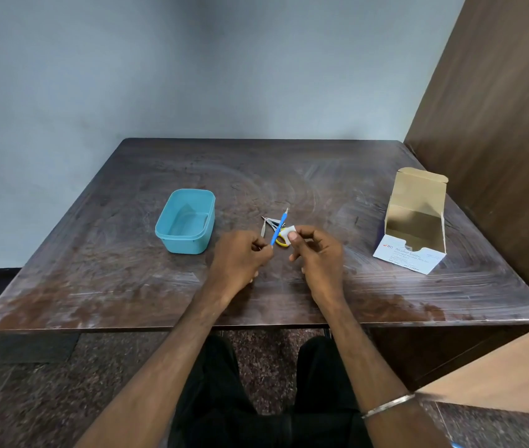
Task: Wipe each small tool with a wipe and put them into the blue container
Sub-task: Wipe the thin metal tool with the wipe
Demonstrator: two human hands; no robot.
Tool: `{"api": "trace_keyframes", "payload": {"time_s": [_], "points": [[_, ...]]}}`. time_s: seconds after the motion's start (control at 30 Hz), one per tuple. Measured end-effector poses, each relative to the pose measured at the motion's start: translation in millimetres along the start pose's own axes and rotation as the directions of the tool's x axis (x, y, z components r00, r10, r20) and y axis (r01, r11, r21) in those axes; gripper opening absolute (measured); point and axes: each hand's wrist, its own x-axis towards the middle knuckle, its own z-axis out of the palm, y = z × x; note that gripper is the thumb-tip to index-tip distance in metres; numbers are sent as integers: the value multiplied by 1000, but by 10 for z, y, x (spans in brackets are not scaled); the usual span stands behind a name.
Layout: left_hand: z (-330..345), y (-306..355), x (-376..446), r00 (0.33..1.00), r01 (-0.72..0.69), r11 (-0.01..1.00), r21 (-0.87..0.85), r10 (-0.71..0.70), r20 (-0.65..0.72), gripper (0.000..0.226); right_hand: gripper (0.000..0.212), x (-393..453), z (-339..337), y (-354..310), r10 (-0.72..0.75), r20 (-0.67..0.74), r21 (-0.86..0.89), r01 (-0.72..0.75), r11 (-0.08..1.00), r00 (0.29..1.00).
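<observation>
My left hand (240, 260) pinches the lower end of a thin blue-handled tool (278, 228) that points up and away over the table. My right hand (316, 253) pinches a small white wipe (285, 233) against the tool's shaft. Behind the hands, small metal tools (268, 223) lie on the table, and a yellow scissor handle (282, 243) shows under the wipe. The blue container (185, 221) stands open and empty to the left of the hands.
An open cardboard box of alcohol swabs (413, 224) stands at the right side of the dark wooden table (289, 176). A brown wooden panel (499, 124) rises right beside the table. A pale wall lies behind.
</observation>
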Motion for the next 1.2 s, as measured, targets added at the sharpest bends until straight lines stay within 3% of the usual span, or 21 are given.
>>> {"api": "trace_keyframes", "payload": {"time_s": [0.17, 0.3, 0.37, 0.5, 0.7, 0.87, 1.0, 1.2], "points": [[98, -51, -181, 989, -139, 989, 49, 141, -37, 7, 6, 8, -3, -12, 7, 6, 134, -8, 991, 1000], [122, -88, -237, 966, -248, 959, 141, 255, -34, 12, 13, 4, -8, -42, 51, -15, 178, -48, 983, 999], [103, -97, -246, 955, -277, 945, 172, 290, -56, 12, 19, 5, -14, -49, 78, -2, 164, -76, 984, 997], [52, -127, -236, 963, -249, 947, 203, 265, -55, 13, 5, -14, -13, -87, 65, 37, 145, -70, 987, 997], [102, -187, -192, 964, -260, 965, 26, 261, -42, 28, 10, -40, -17, -135, 29, 90, 140, -41, 989, 996], [125, -229, -51, 965, -253, 963, -98, 244, -91, 23, 13, -9, -2, -82, 25, 107, 108, -36, 993, 994], [95, -329, 56, 931, -321, 946, -44, 307, -196, 21, 9, 21, 9, 4, 29, 101, 22, -31, 999, 995], [121, -472, 49, 841, -380, 902, 204, 429, -329, 18, 12, 49, 32, 93, 42, 186, -106, -23, 994, 982]]}}
